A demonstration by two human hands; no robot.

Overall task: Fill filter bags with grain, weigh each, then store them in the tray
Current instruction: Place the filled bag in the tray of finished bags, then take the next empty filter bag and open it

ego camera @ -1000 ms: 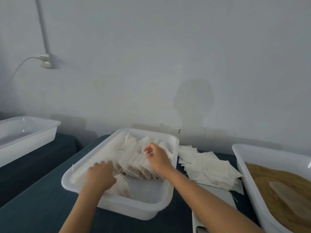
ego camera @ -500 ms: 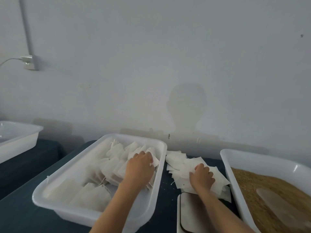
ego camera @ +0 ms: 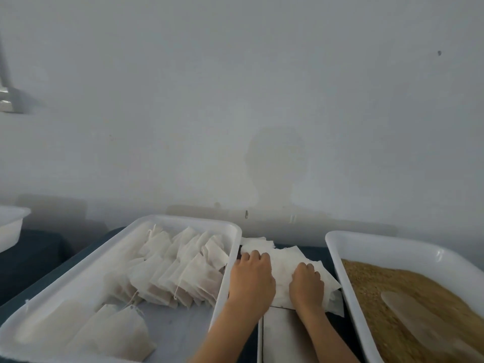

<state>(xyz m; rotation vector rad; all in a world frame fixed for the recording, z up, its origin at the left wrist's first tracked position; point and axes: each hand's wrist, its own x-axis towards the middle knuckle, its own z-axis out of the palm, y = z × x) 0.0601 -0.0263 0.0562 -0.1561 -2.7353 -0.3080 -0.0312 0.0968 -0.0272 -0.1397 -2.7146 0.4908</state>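
Both hands are down on the pile of empty filter bags (ego camera: 284, 268) lying on the desk (ego camera: 39, 260) between the two trays. Left hand (ego camera: 252, 277) and right hand (ego camera: 306, 285) rest knuckles-up, fingers curled onto the bags; whether either pinches one, I cannot tell. Filled bags (ego camera: 180, 271) stand in the storage tray (ego camera: 230, 229); grain (ego camera: 392, 292) fills the right tray (ego camera: 366, 239).
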